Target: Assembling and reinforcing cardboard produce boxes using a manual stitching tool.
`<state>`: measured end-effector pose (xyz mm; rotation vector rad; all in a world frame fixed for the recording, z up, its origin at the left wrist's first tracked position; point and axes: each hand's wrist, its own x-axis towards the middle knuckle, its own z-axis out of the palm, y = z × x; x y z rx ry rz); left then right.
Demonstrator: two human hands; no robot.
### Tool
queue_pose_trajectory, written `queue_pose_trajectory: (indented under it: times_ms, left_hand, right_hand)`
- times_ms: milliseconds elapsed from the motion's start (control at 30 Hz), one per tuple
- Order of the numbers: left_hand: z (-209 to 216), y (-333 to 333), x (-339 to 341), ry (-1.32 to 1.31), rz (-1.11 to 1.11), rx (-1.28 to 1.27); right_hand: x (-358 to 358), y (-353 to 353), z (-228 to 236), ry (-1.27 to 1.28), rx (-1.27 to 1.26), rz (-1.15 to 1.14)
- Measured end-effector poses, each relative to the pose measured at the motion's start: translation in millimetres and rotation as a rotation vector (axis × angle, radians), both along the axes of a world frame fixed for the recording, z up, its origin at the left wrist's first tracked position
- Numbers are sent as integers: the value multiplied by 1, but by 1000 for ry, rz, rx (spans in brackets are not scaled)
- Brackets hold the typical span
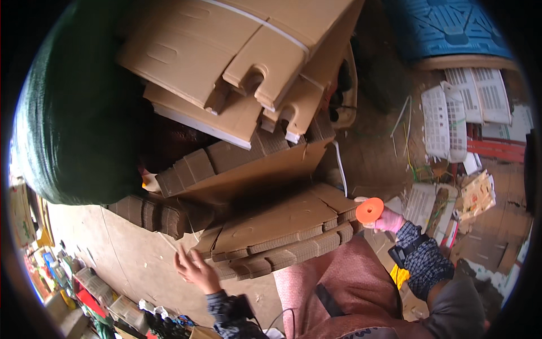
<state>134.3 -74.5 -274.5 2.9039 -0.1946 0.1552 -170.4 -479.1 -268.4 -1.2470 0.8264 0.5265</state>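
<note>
Where the orange disc overlaps, the right hand is hidden.

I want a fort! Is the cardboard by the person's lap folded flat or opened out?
Folded flat: the cardboard lies in thin, stacked layers.

1 orange disc, dark-centred, right of flattened brown cardboard, stacked
</note>
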Motion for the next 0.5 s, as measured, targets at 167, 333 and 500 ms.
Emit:
queue_pose_trajectory:
  times_ms: [167, 333, 500]
  left_hand:
    - [-20, 77, 16, 1053, 454, -884]
    - [-25, 99, -14, 1085, 457, -962]
    - [-4, 95, -45, 1334, 678, -940]
  right_hand:
    - [-17, 10, 1, 61, 100, 44]
    - [-17, 12, 3, -25, 22, 29]
    - [-23, 16, 3, 15, 31, 8]
